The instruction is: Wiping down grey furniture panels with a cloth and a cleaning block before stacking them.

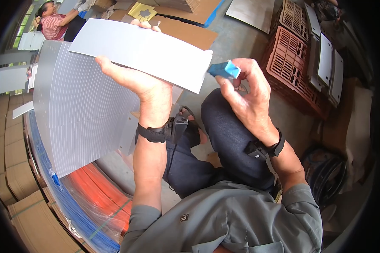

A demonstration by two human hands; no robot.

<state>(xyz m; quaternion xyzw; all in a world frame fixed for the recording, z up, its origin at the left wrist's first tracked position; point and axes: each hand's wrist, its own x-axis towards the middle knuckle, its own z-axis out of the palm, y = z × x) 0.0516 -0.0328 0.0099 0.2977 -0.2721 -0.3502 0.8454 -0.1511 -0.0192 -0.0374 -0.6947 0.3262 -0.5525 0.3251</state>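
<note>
A flat white panel (143, 50) lies tilted across my left hand (133, 82), whose thumb is at its near edge and whose fingertips curl over its far edge. In my right hand (249, 90) I pinch a small blue block-like piece (224, 69) between thumb and fingers. That piece is at the panel's right end; whether the two touch I cannot tell. Left of my left forearm stands a long row of similar panels (84, 105), packed edge to edge. Each wrist wears a black strap with a small device.
Reddish-brown plastic crates (284, 63) stand at the right, with white panels (324, 59) leaning on them. Orange wrapped strips (99, 189) and stacked cardboard (34, 223) are at the lower left. Cardboard sheets (181, 31) lie ahead. A person (57, 21) with gloved hands is at the far left.
</note>
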